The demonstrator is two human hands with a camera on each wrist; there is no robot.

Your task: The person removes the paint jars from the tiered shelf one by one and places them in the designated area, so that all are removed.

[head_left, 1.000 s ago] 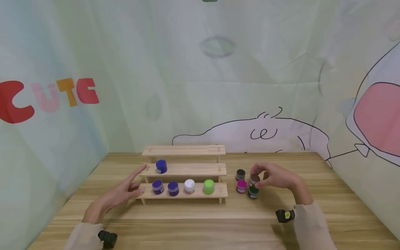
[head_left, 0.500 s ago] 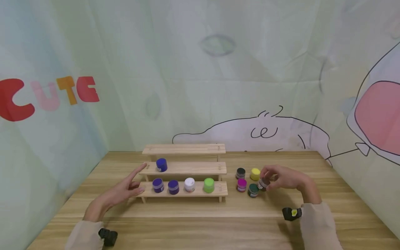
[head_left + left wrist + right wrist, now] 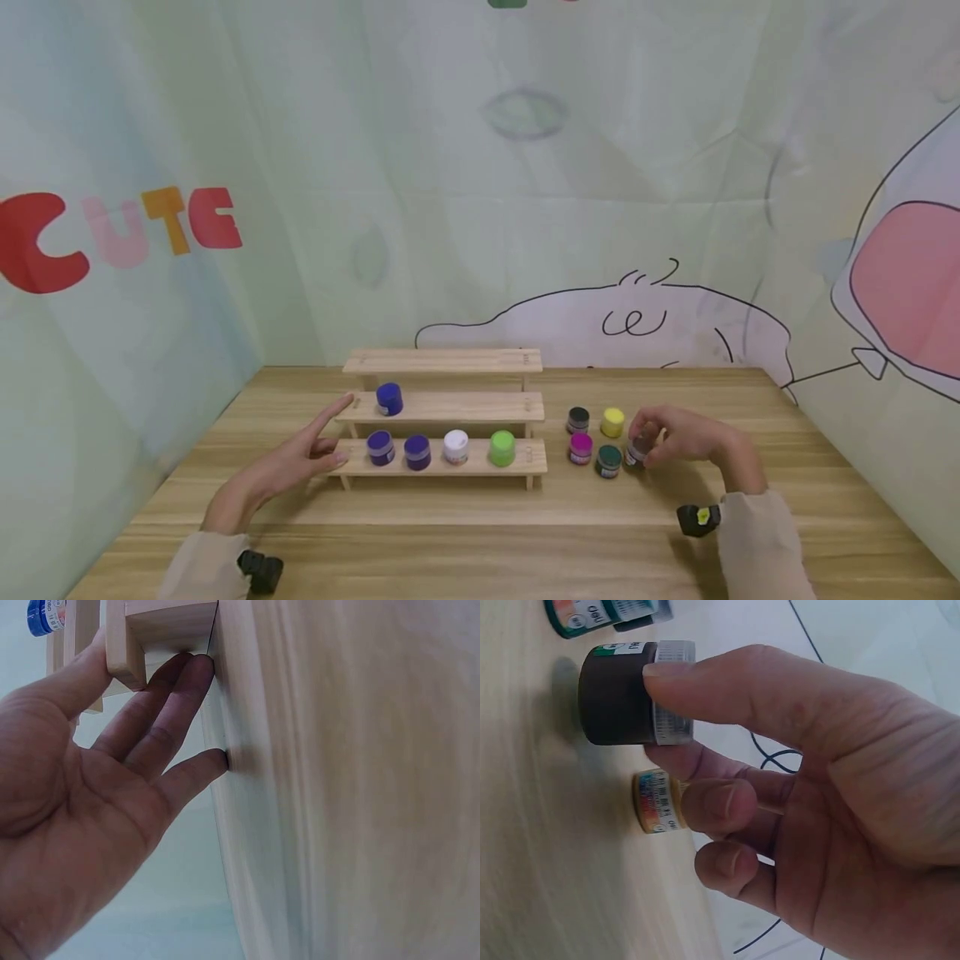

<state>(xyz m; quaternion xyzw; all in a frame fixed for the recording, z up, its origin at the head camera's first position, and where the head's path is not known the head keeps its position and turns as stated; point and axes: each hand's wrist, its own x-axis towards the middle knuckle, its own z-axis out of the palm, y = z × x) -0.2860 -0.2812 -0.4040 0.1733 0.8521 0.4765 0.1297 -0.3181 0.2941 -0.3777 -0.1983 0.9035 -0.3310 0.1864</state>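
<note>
My right hand [image 3: 686, 435] pinches a dark brown paint jar [image 3: 615, 701] by its clear lid, thumb on one side and fingers on the other. The jar is close over the table, right of a dark green jar [image 3: 608, 462]. A yellow jar [image 3: 612, 422], a black jar [image 3: 578, 421] and a magenta jar [image 3: 581, 449] stand nearby. My left hand [image 3: 292, 460] is at the left end of a three-tier wooden rack [image 3: 465, 407], fingers extended. In the left wrist view, its thumb touches a shelf end and its fingertips reach the lower part.
On the bottom tier stand two purple jars [image 3: 417, 452], a white jar [image 3: 455, 447] and a lime green jar [image 3: 502, 448]. One blue jar [image 3: 389, 399] sits at the left of the middle tier. A printed cloth [image 3: 480, 250] hangs behind the wooden table [image 3: 480, 550].
My right hand has carried the brown jar rightward, from in front of the yellow jar to beside the green one, uncovering the yellow jar. The left hand stays in place.
</note>
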